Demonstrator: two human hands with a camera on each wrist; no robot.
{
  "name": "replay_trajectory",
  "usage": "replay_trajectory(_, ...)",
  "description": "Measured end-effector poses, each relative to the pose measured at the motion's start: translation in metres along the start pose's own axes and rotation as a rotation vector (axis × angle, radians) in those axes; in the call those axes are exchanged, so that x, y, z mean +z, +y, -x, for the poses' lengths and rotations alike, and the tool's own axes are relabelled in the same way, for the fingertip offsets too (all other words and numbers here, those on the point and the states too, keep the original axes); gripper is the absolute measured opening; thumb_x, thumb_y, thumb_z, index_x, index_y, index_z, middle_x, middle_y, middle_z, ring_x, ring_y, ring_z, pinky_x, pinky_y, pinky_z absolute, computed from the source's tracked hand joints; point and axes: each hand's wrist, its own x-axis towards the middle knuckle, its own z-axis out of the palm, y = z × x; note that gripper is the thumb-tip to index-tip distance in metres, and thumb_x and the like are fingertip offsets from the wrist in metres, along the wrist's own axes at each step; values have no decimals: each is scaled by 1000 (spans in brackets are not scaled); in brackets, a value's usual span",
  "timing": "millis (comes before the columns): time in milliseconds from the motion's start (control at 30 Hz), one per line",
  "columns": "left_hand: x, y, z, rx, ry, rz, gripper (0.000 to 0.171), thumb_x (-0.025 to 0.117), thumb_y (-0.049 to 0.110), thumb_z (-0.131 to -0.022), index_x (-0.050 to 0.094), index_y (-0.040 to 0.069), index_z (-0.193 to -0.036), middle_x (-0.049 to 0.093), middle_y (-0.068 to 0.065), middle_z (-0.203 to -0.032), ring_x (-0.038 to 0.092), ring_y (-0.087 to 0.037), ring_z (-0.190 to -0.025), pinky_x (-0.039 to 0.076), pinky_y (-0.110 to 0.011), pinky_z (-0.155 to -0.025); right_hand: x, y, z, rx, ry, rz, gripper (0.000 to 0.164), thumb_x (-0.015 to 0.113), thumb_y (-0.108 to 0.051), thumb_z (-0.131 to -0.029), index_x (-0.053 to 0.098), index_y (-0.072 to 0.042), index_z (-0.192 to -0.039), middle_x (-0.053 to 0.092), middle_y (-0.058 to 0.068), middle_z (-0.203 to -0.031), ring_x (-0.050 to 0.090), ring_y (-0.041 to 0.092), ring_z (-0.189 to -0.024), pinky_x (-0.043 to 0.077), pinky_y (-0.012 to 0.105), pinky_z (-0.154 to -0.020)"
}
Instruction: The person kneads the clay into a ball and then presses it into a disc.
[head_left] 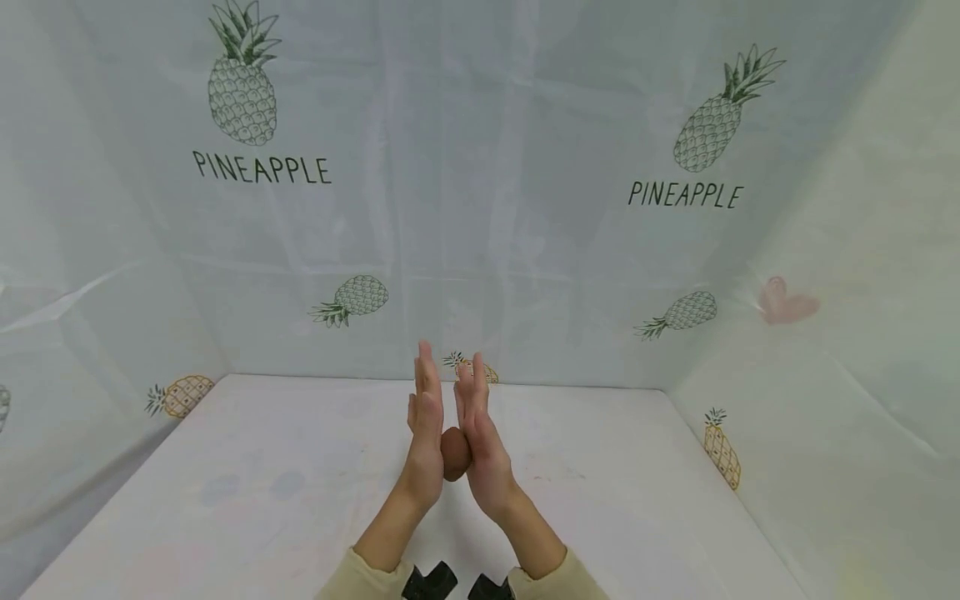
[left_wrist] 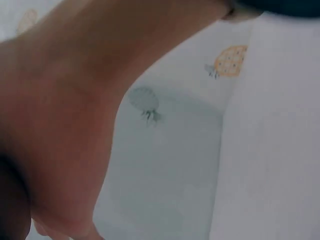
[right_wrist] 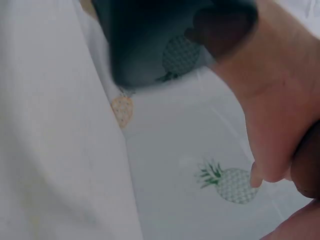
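Observation:
A brown, rounded lump that looks like clay (head_left: 455, 455) sits between the two palms in the head view. Its left side meets my left hand (head_left: 427, 437), which stands upright with straight fingers. Facing it, my right hand (head_left: 483, 450) presses from the other side, its fingers likewise extended and pointing up and away. Only at the heels of the palms do the hands enclose the lump; a gap runs between the fingers above it. The right wrist view catches the lump (right_wrist: 307, 167) at its right edge, between the palms.
Beneath the hands lies a white tabletop (head_left: 600, 475). A pale curtain printed with pineapples (head_left: 465, 208) hangs behind it and along both sides. Black wrist devices (head_left: 431, 581) show near the cream sleeves (head_left: 367, 577).

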Motion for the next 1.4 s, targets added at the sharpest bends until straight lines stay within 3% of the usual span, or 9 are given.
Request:
replay_trajectory(167,-12,-2,-5,-14,60,-42,68,6,60,-109,-14,35,-169,-21,8,-176,-24,-16,-161,-23,-64,-120,10,-3,2,82,-23,-76,63,6,-43,-112,-22,-34,-167,-14,1,-178,-13,29,-164,-13,61,-127)
replay_trajectory(367,-12,-4,-5,-38,67,-95,66,8,58,-110,-13,37,-169,-20,10,-176,-24,-15,-161,-22,-63,-120,12,-14,1,71,14,-97,63,7,-45,-111,-17,-36,-169,-13,-3,-178,-17,27,-163,-16,64,-124)
replay_trajectory(600,1,-8,-2,-40,23,-139,66,8,57,-111,-13,34,-169,-19,11,-176,-24,-20,-162,-24,-63,-119,6,-26,2,-3,83,-97,64,9,-44,-110,-15,-39,-169,-13,-6,-177,-19,21,-163,-22,68,-120)
replay_trajectory(767,15,-8,5,7,-31,-202,66,10,52,-113,-10,26,-171,-14,7,-178,-19,-27,-163,-21,-66,-118,-4,-33,1,-58,180,-59,65,12,-44,-110,-13,-37,-169,-10,-4,-178,-14,21,-164,-18,65,-123)
replay_trajectory(867,23,-7,10,44,-49,-211,65,12,47,-114,-9,25,-171,-13,6,-178,-18,-26,-163,-20,-67,-118,-11,-35,0,-85,230,-24,67,14,-44,-110,-13,-34,-170,-10,-3,-178,-12,23,-164,-16,62,-125)
replay_trajectory(1000,29,-6,13,83,-87,-168,63,13,41,-115,-12,25,-171,-15,7,-178,-18,-18,-163,-19,-68,-117,-18,-35,-1,-102,270,22,67,15,-43,-110,-12,-35,-170,-8,-6,-178,-12,22,-164,-15,62,-125)
replay_trajectory(1133,31,-3,15,83,-128,-62,61,10,37,-115,-14,28,-170,-18,10,-177,-19,-16,-163,-20,-68,-118,-23,-29,-3,-115,269,26,66,14,-40,-110,-12,-35,-170,-10,-6,-178,-14,23,-164,-17,63,-125)
replay_trajectory(1267,28,2,15,65,-136,31,59,5,34,-114,-11,32,-170,-16,12,-177,-18,-15,-163,-20,-65,-120,-22,-18,-4,-90,227,-4,65,14,-37,-111,-12,-34,-170,-12,-3,-178,-17,25,-163,-17,65,-124)
replay_trajectory(1400,21,8,12,75,-114,48,60,4,39,-113,-9,31,-171,-15,11,-178,-17,-16,-163,-21,-64,-119,-16,-9,-3,-29,141,-26,63,12,-37,-112,-12,-36,-170,-13,-1,-178,-21,25,-163,-17,66,-123)
